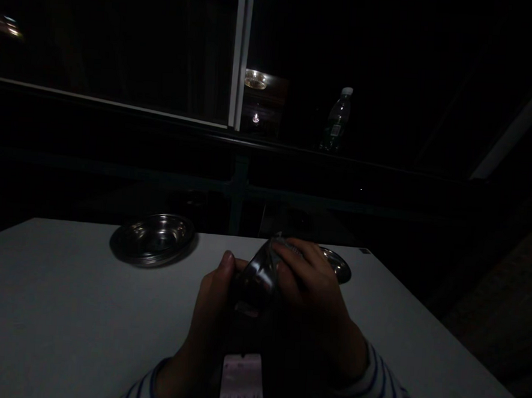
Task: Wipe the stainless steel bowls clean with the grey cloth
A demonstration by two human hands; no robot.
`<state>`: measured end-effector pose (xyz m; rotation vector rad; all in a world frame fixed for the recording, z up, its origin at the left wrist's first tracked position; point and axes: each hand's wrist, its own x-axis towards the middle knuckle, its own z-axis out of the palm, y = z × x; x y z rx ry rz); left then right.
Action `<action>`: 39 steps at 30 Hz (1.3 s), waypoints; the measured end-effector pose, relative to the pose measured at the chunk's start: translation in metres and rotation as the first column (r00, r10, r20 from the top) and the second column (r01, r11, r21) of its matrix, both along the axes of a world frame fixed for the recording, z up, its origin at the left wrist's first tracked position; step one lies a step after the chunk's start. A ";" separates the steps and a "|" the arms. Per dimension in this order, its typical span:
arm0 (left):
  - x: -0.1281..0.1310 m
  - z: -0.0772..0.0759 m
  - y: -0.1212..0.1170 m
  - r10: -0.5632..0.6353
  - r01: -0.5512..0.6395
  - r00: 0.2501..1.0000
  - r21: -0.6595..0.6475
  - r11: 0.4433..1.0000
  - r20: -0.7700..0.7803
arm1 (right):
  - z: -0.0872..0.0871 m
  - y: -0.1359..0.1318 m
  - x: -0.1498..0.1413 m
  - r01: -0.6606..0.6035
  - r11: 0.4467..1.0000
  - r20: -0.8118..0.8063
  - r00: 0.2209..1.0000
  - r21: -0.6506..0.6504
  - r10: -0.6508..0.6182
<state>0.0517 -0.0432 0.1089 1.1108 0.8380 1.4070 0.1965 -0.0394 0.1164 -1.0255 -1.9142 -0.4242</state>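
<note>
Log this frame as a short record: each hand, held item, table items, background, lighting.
left hand: holding the metal bowl
right hand: fingers at the bowl, over a greyish scrap too dark to identify
held item: metal bowl, tilted
table: white; stacked metal dishes at picture left, metal dish partly behind right hand
phone: bottom middle, digits on screen
background: window frame, bottle
lighting: very dim

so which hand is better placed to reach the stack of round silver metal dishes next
Probably the left hand: it is nearer the stack, on its own side. The right hand is farther across. Both hold the shiny curved silver metal vessel, though.
</note>
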 end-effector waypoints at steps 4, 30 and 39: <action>-0.002 -0.003 0.003 0.031 -0.029 0.997 -0.031 0.999 0.075 | -0.004 -0.007 -0.019 -0.068 0.991 0.195 0.980 0.114 0.045; -0.002 0.001 0.007 0.109 -0.085 0.985 -0.181 0.980 0.131 | -0.023 0.002 -0.028 -0.123 0.973 0.264 0.962 0.195 0.069; -0.002 -0.005 0.004 0.152 -0.157 0.986 -0.084 0.984 -0.067 | -0.005 0.000 -0.009 0.024 0.996 0.053 0.998 0.088 -0.029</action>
